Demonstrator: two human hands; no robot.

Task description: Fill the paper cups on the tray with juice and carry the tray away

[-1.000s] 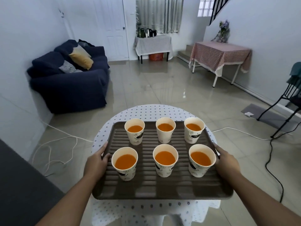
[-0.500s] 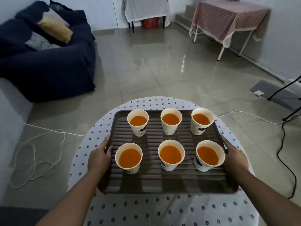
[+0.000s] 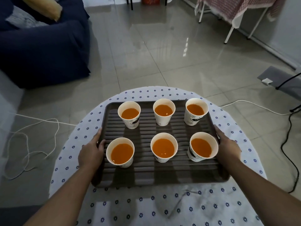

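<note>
1. We look down on a glossy tiled floor [image 3: 162, 54], with a dark blue sofa [image 3: 40, 51] at the far left.
2. In front of us is a round table [image 3: 162, 206] under a white cloth with small blue flowers.
3. A brown ribbed tray [image 3: 162, 175] lies over the middle of that table. We cannot tell whether it rests on the cloth or is just off it.
4. Our left hand [image 3: 91, 154] grips the tray's left rim, thumb curled over the edge. Our right hand [image 3: 228, 149] clasps the right rim, partly hidden by a cup.
5. Six paper cups [image 3: 163, 147] stand upright on the tray in two rows of three, each holding orange juice [image 3: 163, 110].
6. A white cable [image 3: 32, 128] trails across the floor on the left.
</note>
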